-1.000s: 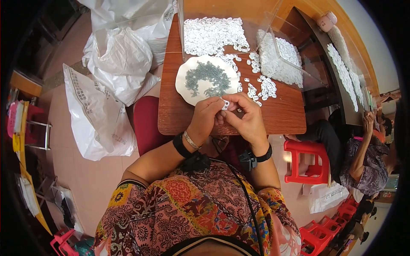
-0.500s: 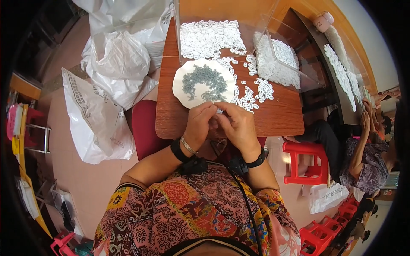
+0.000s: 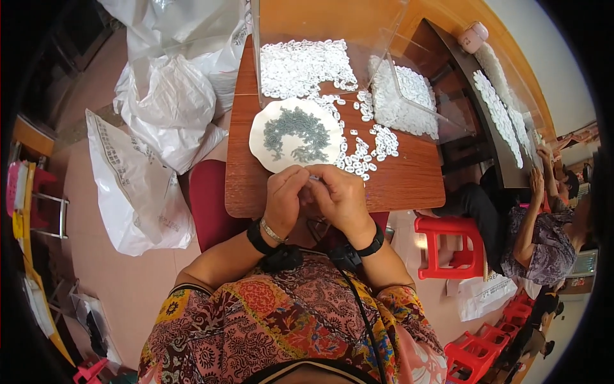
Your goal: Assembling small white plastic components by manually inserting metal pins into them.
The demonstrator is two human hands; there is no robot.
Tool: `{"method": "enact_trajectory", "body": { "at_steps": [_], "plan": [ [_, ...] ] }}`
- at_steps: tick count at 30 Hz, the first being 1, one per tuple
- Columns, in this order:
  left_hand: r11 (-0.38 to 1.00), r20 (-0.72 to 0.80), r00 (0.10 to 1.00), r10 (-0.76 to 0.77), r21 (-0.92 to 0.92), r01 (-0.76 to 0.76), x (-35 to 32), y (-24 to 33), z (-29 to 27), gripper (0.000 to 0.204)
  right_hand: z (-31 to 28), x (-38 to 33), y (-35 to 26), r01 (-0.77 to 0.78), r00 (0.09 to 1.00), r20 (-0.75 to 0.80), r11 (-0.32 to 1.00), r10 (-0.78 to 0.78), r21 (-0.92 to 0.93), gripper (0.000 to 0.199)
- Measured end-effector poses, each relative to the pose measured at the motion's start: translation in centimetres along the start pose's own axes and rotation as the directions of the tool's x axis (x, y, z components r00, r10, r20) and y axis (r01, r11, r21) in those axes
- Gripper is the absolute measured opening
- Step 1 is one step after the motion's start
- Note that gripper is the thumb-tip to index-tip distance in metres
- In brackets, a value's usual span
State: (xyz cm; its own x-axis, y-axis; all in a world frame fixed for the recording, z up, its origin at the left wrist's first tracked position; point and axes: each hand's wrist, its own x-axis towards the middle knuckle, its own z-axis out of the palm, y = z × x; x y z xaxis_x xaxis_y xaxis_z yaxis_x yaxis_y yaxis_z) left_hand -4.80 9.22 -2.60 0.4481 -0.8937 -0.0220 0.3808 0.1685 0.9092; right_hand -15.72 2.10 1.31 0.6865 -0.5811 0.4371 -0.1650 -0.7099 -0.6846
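My left hand (image 3: 284,200) and my right hand (image 3: 342,198) meet in front of the table's near edge. Their fingertips pinch together around a small white piece (image 3: 314,178), mostly hidden by the fingers. Just beyond them sits a cream plate with a wavy rim (image 3: 259,148), bearing a ring of small grey-green, screw-like pieces (image 3: 299,128). To its right, loose white oval pieces (image 3: 384,142), each with two dark holes, lie scattered on the brown table (image 3: 409,182). A thick spread of the same white pieces (image 3: 307,67) covers the table behind the plate.
Clear panels (image 3: 332,32) stand at the table's back. Another white heap (image 3: 406,96) lies at the back right. White sacks (image 3: 163,115) fill the left side. At right are a red stool (image 3: 451,249), a person (image 3: 543,243) and a dark table (image 3: 473,96) with white pieces.
The whole view has shifted slightly, with the table now lower and further left. My fingers have closed further over the small white piece, which shows less than before.
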Motion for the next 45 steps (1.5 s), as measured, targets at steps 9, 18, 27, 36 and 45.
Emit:
{"method": "enact_trajectory", "body": {
  "at_steps": [9,18,27,36,45],
  "plan": [
    [0.991,0.068,0.991,0.113,0.063,-0.118,1.0,1.9,-0.9,0.028,-9.5,6.6,2.4,-0.036,0.927,-0.373,0.98,-0.042,-0.198,0.021],
    [1.0,0.03,1.0,-0.006,-0.011,0.007,0.9,1.7,-1.9,0.024,-12.7,10.3,4.8,-0.041,0.963,-0.255,0.889,-0.087,-0.457,0.014],
    [0.996,0.086,0.994,-0.064,0.067,0.059,0.8,1.7,-2.1,0.028,-5.9,7.3,13.3,-0.088,0.962,0.151,0.783,0.227,-0.615,0.016],
    [0.996,0.107,0.992,-0.074,0.049,0.069,0.9,1.2,-2.4,0.026,-5.7,7.7,12.7,-0.179,0.936,0.149,0.796,0.318,-0.578,0.014],
    [0.991,0.265,0.954,-0.137,0.039,0.132,0.8,-0.2,-2.0,0.021,-2.5,3.1,1.7,-0.424,0.876,0.393,0.835,0.28,0.349,0.008]
  ]
}}
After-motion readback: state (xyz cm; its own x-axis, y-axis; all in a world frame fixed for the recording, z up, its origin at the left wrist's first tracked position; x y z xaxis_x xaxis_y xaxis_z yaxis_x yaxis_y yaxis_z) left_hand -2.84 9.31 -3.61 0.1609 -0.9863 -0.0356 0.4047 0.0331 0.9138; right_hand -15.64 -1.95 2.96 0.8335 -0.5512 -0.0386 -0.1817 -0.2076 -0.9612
